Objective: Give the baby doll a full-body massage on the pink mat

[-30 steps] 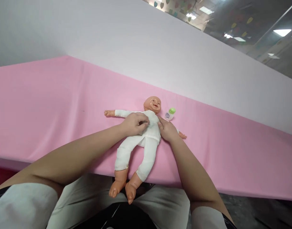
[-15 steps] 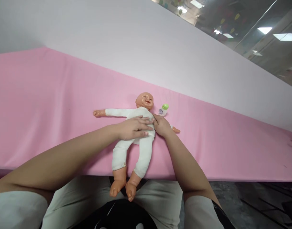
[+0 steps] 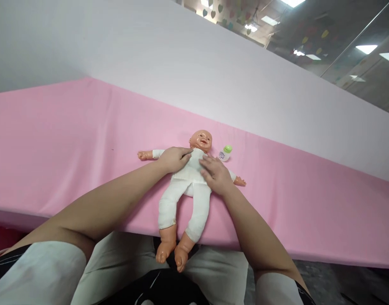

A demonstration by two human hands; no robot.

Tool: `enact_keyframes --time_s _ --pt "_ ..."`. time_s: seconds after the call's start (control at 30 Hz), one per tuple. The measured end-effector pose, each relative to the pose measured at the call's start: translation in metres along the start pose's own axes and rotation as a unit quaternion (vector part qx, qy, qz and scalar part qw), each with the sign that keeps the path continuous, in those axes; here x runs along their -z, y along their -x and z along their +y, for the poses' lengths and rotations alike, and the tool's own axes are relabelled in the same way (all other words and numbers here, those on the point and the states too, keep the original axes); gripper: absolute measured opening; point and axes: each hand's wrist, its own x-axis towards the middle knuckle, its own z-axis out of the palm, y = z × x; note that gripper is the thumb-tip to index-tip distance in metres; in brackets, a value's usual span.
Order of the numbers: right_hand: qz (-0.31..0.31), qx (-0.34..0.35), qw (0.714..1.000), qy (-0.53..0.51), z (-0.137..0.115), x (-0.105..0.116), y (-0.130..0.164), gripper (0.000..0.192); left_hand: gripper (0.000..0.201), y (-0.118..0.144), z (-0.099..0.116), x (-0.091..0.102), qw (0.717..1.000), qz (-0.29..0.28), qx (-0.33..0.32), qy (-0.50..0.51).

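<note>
Hands (image 3: 194, 167) flat on doll (image 3: 189, 182), bottle (image 3: 225, 153) beside.

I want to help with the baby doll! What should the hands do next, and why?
Probably smooth the white suit flat over the doll's chest. The left hand lies on its shoulder, the right hand on its side, both open on the cloth, and the doll lies face up on the pink table.

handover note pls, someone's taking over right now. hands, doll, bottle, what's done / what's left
Left hand: flat on the doll, at its shoulder and upper chest, not gripping.
Right hand: flat on the doll's other side, fingers spread on the chest.
Doll: face up on the pink sheet, dressed in a white suit, feet past the table edge.
Small bottle: lying beside the doll's head, untouched.
Done: the suit is on the doll.
Left: smoothing the suit, judging by the hands; the bottle is not yet used.
</note>
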Motion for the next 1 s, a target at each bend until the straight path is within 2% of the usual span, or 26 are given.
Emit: enact_keyframes --time_s 0.17,0.23,0.3,0.43,0.5,0.67,0.83,0.93,1.0 --pt "-0.103 0.178 0.978 -0.038 -0.048 0.003 0.013 0.048 0.044 -0.003 -0.004 0.004 0.999 -0.008 0.035 0.004" --pt "-0.147 0.219 0.963 -0.062 -0.060 0.002 0.015 0.050 0.043 -0.003 -0.001 0.005 0.999 -0.013 0.042 0.008" --pt "-0.182 0.227 0.955 -0.062 -0.064 -0.001 0.015 0.056 0.044 -0.002 0.002 0.006 0.999 -0.012 0.042 0.014" --pt "-0.206 0.179 0.962 -0.016 -0.057 -0.004 0.012 0.089 0.042 -0.001 0.004 0.005 0.999 -0.005 0.038 0.024" --pt "-0.200 0.146 0.969 0.006 -0.049 -0.004 0.008 0.096 0.040 -0.001 0.004 0.003 0.999 -0.001 0.039 0.027" --pt "-0.184 0.049 0.982 0.021 -0.018 -0.005 -0.003 0.079 0.037 -0.002 0.002 0.000 0.999 0.011 0.033 0.028" --pt "-0.120 -0.060 0.991 0.016 0.016 -0.002 -0.010 0.081 0.037 -0.004 0.001 -0.002 1.000 0.017 0.017 0.018" --pt "-0.086 -0.104 0.991 0.010 0.027 0.003 -0.009 0.063 0.038 -0.001 0.007 0.000 0.998 0.046 -0.034 0.009" --pt "-0.083 -0.137 0.987 0.024 0.030 0.006 -0.008 0.052 0.037 0.007 0.019 0.006 0.994 0.055 -0.087 0.024"
